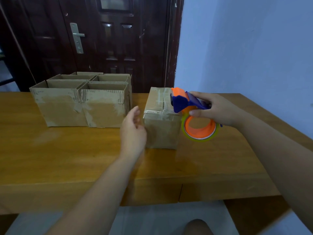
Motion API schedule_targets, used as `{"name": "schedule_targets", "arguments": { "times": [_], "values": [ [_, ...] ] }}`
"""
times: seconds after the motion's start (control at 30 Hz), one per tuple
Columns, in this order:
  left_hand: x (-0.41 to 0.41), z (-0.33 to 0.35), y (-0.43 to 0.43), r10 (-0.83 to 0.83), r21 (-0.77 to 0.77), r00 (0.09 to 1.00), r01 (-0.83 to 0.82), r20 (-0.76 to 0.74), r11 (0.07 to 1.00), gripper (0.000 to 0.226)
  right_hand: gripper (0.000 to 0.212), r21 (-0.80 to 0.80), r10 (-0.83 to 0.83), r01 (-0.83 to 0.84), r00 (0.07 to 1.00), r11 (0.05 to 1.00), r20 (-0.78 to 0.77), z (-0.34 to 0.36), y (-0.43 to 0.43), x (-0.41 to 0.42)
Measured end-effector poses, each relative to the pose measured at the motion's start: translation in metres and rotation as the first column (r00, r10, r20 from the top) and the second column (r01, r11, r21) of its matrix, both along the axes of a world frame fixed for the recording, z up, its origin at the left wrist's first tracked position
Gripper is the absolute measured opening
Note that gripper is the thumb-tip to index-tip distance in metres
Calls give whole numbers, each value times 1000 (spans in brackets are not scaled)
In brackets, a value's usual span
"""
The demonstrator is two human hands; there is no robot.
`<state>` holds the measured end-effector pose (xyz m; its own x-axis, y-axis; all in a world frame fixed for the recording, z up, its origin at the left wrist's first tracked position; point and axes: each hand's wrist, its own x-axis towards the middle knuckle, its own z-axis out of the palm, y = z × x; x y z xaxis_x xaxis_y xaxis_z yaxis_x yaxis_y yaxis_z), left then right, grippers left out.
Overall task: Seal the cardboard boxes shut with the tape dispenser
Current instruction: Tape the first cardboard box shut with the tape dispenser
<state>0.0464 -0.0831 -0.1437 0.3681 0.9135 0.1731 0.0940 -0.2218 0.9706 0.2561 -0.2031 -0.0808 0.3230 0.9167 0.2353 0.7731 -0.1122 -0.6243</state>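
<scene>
Tape dispenser (181, 103), gripped in right hand (218, 112), at top edge of box (162, 133); left hand (133, 131) relaxed alongside.

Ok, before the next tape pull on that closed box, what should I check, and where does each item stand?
1. Grip: right hand holds tape dispenser: ok.
2. Supply: tape roll loaded on it: ok.
3. Flaps of closed box lie flat: ok.
4. Bracing: left hand is open beside the box's left face, contact unclear: cannot tell.
5. Tape end stuck to the box: cannot tell.
6. Room: open boxes stand apart to the left: ok.
</scene>
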Motion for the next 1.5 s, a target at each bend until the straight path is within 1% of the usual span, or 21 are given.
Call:
{"name": "schedule_targets", "arguments": {
  "times": [0.07,0.17,0.3,0.37,0.4,0.43,0.5,0.57,0.6,0.63,0.73,0.87,0.97,1.03,1.1,1.17,1.23,1.27,1.37,1.4,1.5],
  "values": [
    [1,-5,-13,-72,68,997,74,-24,995,71,78,5,6,-6,1000,1000,-28,-1,3,0],
    [0,-14,-25,-129,68,990,133,-57,989,86,72,6,-8,9,999,1000,-52,-1,3,-1],
    [-10,-12,-15,-223,1,971,223,90,975,99,73,17,-15,16,998,1000,-61,-3,2,-3],
    [-15,-3,-14,-193,70,981,192,17,979,100,70,12,-22,23,997,1000,-67,-5,3,-3],
    [-16,2,-14,-138,172,986,152,-89,973,99,67,9,-22,23,997,1000,-71,-5,3,-3],
    [-16,7,-14,-42,326,971,120,-236,938,96,66,9,-21,21,997,1000,-73,-6,4,-4],
    [-9,19,-13,179,628,866,182,-467,757,86,61,18,-7,9,997,1000,-72,-6,6,-9],
    [0,27,-10,267,720,762,346,-590,602,69,55,33,13,-11,998,999,-64,-5,8,-17],
    [3,29,-8,286,717,726,391,-626,577,59,53,39,19,-17,998,999,-59,-6,9,-20],
    [4,31,-7,296,714,710,404,-639,572,51,52,41,21,-18,998,999,-53,-5,8,-22],
    [1,28,1,294,745,744,385,-600,545,38,49,39,36,-35,998,999,-41,-3,4,-25],
    [-5,19,11,287,831,803,403,-522,383,31,66,46,55,-54,998,997,-34,-6,0,-24],
    [-6,17,15,340,855,791,422,-509,301,31,78,90,35,-32,999,995,-41,-9,-3,-21],
    [-5,20,14,343,853,786,430,-515,297,30,81,127,8,-4,999,992,-32,-10,-7,-20],
    [-3,23,12,357,844,772,421,-525,332,29,78,152,-15,4,997,988,76,-10,-11,-22],
    [0,24,13,399,848,754,410,-522,336,30,73,123,-33,10,982,992,186,-13,-13,-23],
    [0,26,13,408,840,741,410,-534,354,29,73,78,-29,11,973,997,228,-20,-17,-20],
    [0,26,13,397,837,745,409,-536,364,29,75,75,-33,18,978,997,208,-25,-19,-18],
    [-2,26,13,325,819,771,414,-547,398,25,74,171,-72,72,997,983,-8,-31,-29,-10],
    [-1,27,14,322,821,775,411,-543,396,24,75,189,-78,82,997,979,-29,-31,-33,-8],
    [2,30,15,339,805,748,431,-571,407,28,84,107,-102,89,986,990,130,-32,-44,-7]
  ]
}}
